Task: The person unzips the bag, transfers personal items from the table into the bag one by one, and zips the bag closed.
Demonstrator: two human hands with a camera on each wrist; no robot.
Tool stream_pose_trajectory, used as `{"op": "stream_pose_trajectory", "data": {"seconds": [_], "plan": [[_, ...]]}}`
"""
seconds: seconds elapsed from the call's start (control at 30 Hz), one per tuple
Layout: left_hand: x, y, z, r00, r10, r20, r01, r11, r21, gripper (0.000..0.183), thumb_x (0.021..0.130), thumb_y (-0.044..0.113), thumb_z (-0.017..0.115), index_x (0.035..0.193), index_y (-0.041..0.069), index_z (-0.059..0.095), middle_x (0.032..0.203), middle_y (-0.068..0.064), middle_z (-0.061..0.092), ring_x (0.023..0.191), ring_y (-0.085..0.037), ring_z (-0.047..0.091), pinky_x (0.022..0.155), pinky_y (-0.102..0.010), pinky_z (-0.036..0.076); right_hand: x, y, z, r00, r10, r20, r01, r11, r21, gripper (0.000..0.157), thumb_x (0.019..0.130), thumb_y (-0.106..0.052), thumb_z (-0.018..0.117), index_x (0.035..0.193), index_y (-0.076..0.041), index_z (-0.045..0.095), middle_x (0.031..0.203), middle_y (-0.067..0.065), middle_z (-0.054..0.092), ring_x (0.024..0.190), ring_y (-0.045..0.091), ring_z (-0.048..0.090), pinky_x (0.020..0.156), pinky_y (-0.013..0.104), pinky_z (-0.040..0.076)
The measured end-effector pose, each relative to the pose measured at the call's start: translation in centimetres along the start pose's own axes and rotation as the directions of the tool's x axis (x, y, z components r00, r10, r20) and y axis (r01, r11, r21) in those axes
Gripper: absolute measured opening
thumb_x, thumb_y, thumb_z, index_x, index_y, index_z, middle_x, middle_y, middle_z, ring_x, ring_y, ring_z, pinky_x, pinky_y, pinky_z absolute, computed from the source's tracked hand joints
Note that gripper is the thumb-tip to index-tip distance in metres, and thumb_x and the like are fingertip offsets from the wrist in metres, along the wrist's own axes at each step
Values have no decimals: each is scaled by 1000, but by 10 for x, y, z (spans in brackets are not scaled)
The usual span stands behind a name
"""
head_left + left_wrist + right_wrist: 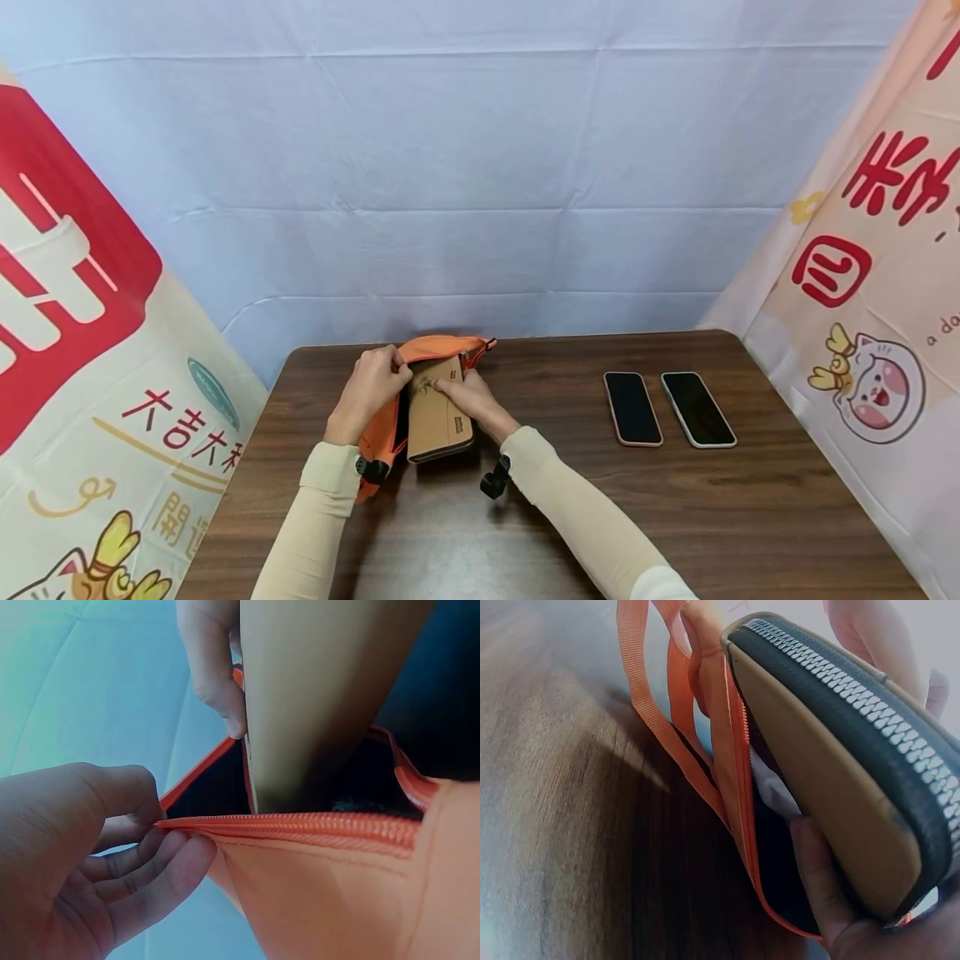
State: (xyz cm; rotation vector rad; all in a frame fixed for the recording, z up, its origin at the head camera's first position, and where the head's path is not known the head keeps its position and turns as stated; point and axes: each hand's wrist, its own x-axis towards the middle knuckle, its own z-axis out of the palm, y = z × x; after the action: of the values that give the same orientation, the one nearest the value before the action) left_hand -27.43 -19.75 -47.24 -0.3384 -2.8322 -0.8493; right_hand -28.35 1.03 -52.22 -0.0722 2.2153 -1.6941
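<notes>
A tan zip-around wallet (437,423) slants partly inside the mouth of an orange zippered bag (435,345) at the table's back left. My right hand (474,397) grips the wallet, its thumb across the printed face. In the right wrist view, fingers lie under the wallet's other side, close to the bag's dark inside. My left hand (112,847) pinches the zippered edge (300,825) of the bag between thumb and fingers, and the mouth gapes around the wallet. Something whitish (772,787) shows within the bag. The wallet's inner end is hidden there.
Two phones lie face up on the right of the brown wooden table (585,508): one with a pinkish rim (633,408), one with a white rim (699,410). An orange strap (641,690) hangs loose beside the bag. A pale cloth (480,167) hangs behind the table.
</notes>
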Motion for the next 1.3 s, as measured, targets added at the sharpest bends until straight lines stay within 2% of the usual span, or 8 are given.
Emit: {"op": "stream_pose_trajectory", "data": {"seconds": [0.07, 0.17, 0.47, 0.6, 0.7, 0.87, 1.17, 1.3], "plan": [[0, 0, 0, 1000, -1, 0, 1, 1000, 2, 7, 99, 5, 59, 93, 7, 63, 82, -9, 63, 61, -17, 55, 60, -32, 46, 0, 0, 0, 1000, -10, 2, 10, 1000, 15, 53, 103, -44, 65, 129, 1, 53, 113, 19, 62, 95, 31, 62, 84, 44, 51], [0, 0, 0, 1000, 0, -2, 0, 1000, 8, 7, 99, 4, 59, 93, 7, 62, 82, -9, 63, 61, -17, 55, 61, -32, 46, 1, 0, 0, 1000, -23, 7, 23, 999, 44, 41, 104, -42, 65, 115, -3, 57, 95, 11, 62, 79, 22, 59, 75, 37, 48], [-1, 1, 1, 1000, 13, -7, -13, 1000, 14, 6, 98, 4, 61, 93, 6, 62, 82, -9, 62, 61, -16, 55, 61, -32, 46, 3, 1, 1, 1000, 4, -14, -2, 995, 101, 34, 103, -41, 66, 110, -10, 53, 87, 4, 60, 70, 16, 59, 67, 32, 49], [-1, 2, 0, 1000, 15, -9, -15, 1000, 13, 6, 97, 3, 61, 92, 6, 62, 81, -10, 63, 61, -16, 55, 61, -32, 46, 3, 1, 1, 1000, -9, -1, 10, 992, 125, 30, 105, -39, 64, 106, -10, 60, 79, 1, 63, 65, 14, 60, 66, 31, 51], [0, 2, 0, 1000, 16, -11, -16, 1000, 16, 6, 97, 3, 61, 92, 6, 63, 81, -10, 64, 61, -16, 55, 60, -32, 46, 3, 1, 2, 1000, -5, -6, 6, 992, 127, 34, 105, -40, 64, 114, -8, 61, 85, 3, 67, 69, 14, 64, 69, 32, 54], [0, 2, -1, 1000, 18, -9, -18, 1000, 11, 6, 97, 3, 61, 92, 6, 63, 81, -9, 63, 61, -16, 55, 61, -31, 46, 2, 1, 3, 999, 23, -33, -19, 993, 116, 46, 105, -43, 64, 130, -6, 51, 106, 10, 65, 85, 19, 66, 78, 35, 54], [0, 4, 0, 1000, 29, -2, -29, 999, 15, 6, 98, 3, 62, 92, 5, 63, 81, -10, 64, 61, -15, 56, 60, -31, 48, 2, 0, 3, 999, 33, -23, -29, 988, 151, 49, 105, -42, 64, 134, -6, 47, 118, 14, 63, 94, 21, 67, 84, 36, 54], [0, 4, 0, 1000, 30, 1, -30, 999, 14, 6, 98, 3, 62, 92, 6, 64, 81, -10, 65, 60, -15, 57, 60, -31, 49, 3, 0, 2, 999, 47, -21, -43, 986, 160, 52, 104, -42, 65, 136, -6, 46, 122, 16, 63, 102, 26, 66, 91, 41, 54]]}}
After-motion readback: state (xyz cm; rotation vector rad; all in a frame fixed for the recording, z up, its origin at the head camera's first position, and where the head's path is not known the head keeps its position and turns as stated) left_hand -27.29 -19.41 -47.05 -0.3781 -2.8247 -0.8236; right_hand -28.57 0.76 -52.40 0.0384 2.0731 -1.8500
